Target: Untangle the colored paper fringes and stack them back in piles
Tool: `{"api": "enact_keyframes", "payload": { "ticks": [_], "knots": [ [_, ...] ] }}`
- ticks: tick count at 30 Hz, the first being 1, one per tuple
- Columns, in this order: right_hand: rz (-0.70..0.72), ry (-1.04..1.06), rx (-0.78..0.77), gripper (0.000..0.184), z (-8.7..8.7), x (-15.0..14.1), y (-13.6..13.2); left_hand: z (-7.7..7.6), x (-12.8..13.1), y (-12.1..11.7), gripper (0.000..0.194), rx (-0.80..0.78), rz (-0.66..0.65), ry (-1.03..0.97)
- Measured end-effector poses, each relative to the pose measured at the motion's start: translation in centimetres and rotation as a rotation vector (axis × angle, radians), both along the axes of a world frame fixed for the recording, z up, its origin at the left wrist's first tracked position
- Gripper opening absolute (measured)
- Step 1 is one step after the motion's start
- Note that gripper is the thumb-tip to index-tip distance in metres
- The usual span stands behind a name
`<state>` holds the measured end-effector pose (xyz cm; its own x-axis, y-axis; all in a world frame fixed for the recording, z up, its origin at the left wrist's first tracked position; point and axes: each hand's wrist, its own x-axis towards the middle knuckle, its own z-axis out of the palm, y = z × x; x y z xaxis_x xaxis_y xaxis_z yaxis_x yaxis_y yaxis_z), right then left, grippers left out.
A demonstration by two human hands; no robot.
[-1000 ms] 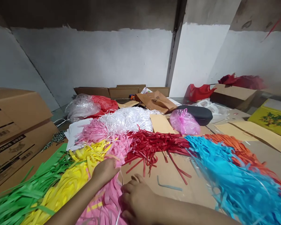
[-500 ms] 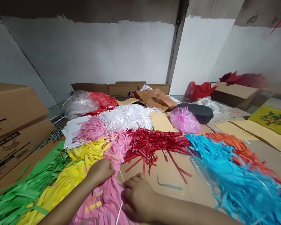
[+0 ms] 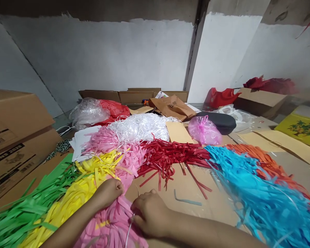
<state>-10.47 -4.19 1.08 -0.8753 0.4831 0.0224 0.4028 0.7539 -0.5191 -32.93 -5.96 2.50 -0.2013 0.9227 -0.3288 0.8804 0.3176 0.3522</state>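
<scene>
My left hand [image 3: 109,191] is closed in a fist over a bundle of pink paper strips [image 3: 113,224] at the near edge of the table. Just to its right, my right hand [image 3: 150,212] is closed too, pinching a thin white string [image 3: 129,231] that runs down across the pink bundle. Yellow strips [image 3: 77,196] and green strips [image 3: 23,217] lie to the left of my hands. Red strips [image 3: 167,156] lie beyond them, and blue strips [image 3: 253,193] spread to the right.
White shredded strips [image 3: 141,128] and a pink plastic bag [image 3: 204,131] lie farther back. Cardboard boxes [image 3: 12,137] stand at the left. An orange strip pile [image 3: 271,165], a yellow box [image 3: 299,129] and a loose blue strip [image 3: 187,200] lie to the right.
Both hands have drawn slightly nearer to me and closer together on the pink bundle; the left hand has tightened into a fist. The view has tilted a little.
</scene>
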Motion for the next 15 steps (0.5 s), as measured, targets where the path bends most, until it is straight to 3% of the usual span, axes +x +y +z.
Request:
{"api": "enact_keyframes", "payload": {
  "ticks": [6,10,15],
  "knots": [
    [-0.012,0.022,-0.054,0.019,0.2,0.1,0.0,-1.4,-0.8,0.0,0.025,0.108,0.054,-0.07],
    [-0.087,0.081,-0.056,0.021,-0.3,-0.1,0.2,-1.5,-1.4,0.3,0.026,0.16,0.078,-0.066],
    [-0.044,0.217,0.06,0.058,-0.7,-2.2,1.5,-0.2,-1.1,0.9,0.015,0.292,0.086,0.123]
  ]
}}
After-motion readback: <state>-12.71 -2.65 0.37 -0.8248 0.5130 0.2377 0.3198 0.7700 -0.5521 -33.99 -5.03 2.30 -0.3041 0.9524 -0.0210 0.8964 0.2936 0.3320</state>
